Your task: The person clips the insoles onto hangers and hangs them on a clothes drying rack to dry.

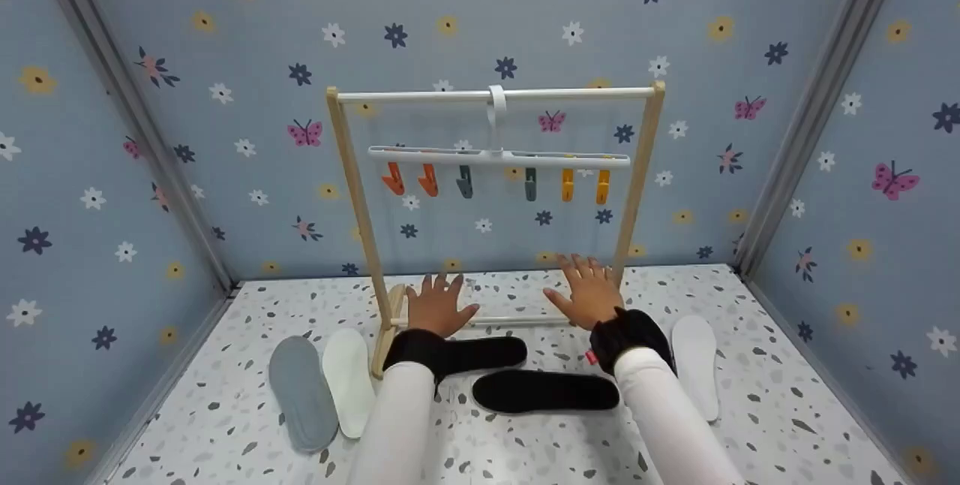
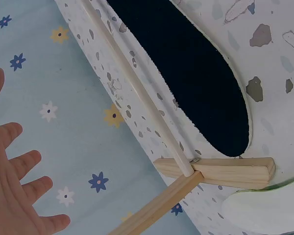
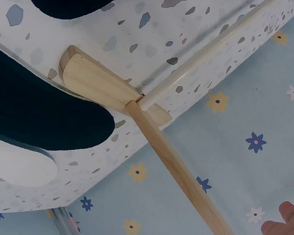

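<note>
My left hand (image 1: 438, 308) is held with fingers spread and nothing in it, above the lower bar near the rack's left leg. My right hand (image 1: 592, 296) is likewise spread and free of any object, by the right leg. Below and between the wrists lie two black insoles, one (image 1: 487, 353) partly behind the left wristband and the other (image 1: 546, 392) nearer me. A grey insole (image 1: 304, 393) and a pale insole (image 1: 348, 382) lie on the left. On the right is a white insole (image 1: 695, 367); the right wrist view adds a dark insole (image 3: 49, 107) beside it, hidden from the head view.
A wooden rack (image 1: 352, 192) with a white top bar stands over the speckled surface (image 1: 247, 425). From it hangs a white hanger (image 1: 499, 158) bearing orange clips (image 1: 428, 180), dark green clips (image 1: 531, 185) and yellow clips (image 1: 568, 185). Flowered walls (image 1: 480, 12) enclose the back and sides.
</note>
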`<move>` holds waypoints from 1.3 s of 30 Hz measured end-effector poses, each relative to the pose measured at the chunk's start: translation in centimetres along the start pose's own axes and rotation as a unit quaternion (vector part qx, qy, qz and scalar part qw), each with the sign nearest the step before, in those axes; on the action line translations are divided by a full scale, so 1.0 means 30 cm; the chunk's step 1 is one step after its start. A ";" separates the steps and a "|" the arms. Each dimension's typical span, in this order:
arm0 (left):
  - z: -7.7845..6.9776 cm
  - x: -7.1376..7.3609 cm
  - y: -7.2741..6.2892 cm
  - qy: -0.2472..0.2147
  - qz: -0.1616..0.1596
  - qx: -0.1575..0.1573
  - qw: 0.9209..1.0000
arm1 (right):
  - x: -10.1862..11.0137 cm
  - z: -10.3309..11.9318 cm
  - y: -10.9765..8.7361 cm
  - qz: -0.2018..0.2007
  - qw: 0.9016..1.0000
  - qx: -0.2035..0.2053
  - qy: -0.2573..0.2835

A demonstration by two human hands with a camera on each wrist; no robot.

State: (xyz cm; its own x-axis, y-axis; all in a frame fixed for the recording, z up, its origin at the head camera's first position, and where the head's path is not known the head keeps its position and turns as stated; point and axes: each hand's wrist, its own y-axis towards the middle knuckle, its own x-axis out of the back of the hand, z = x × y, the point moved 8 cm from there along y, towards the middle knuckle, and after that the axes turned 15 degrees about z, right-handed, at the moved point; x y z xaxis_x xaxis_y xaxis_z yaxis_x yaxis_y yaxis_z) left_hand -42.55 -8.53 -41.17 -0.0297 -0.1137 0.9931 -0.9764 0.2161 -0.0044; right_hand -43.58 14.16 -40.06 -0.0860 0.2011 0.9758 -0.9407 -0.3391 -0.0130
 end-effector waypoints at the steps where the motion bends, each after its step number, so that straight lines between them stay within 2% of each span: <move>1: 0.005 -0.003 0.002 0.001 0.001 0.001 1.000 | 0.001 -0.006 0.001 -0.002 1.000 0.001 -0.001; 6: 0.030 -0.018 0.011 -0.013 0.000 0.000 1.000 | 0.006 -0.034 -0.001 -0.010 1.000 0.000 0.008; 12: 0.067 -0.047 -0.007 -0.015 0.003 0.004 1.000 | 0.019 -0.037 -0.022 -0.021 0.999 0.009 0.024; 16: 0.092 -0.043 -0.017 -0.019 0.006 0.009 1.000 | 0.033 -0.037 -0.030 -0.034 0.998 0.017 0.042; 22: 0.135 -0.028 -0.017 -0.018 0.027 0.020 0.999 | 0.064 -0.033 -0.024 -0.048 0.995 0.028 0.081; 30: 0.188 -0.003 -0.041 -0.006 -0.016 0.004 1.000 | 0.125 -0.046 -0.031 -0.085 0.987 0.054 0.124; 34: 0.215 0.001 -0.055 -0.026 -0.007 0.008 1.000 | 0.145 -0.065 -0.035 -0.093 0.985 0.053 0.133; 39: 0.258 0.003 -0.084 -0.047 0.027 0.006 0.999 | 0.154 -0.077 -0.048 -0.097 0.987 0.046 0.123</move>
State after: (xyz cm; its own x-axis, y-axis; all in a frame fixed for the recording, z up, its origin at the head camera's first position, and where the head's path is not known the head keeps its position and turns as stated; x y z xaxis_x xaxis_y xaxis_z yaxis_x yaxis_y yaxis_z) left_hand -41.76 -16.59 -41.96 -0.1026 -0.1924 0.9759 -0.9754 0.2121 -0.0607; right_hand -43.38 17.69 -36.05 0.0052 0.4838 0.8752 -0.9140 -0.3527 0.2004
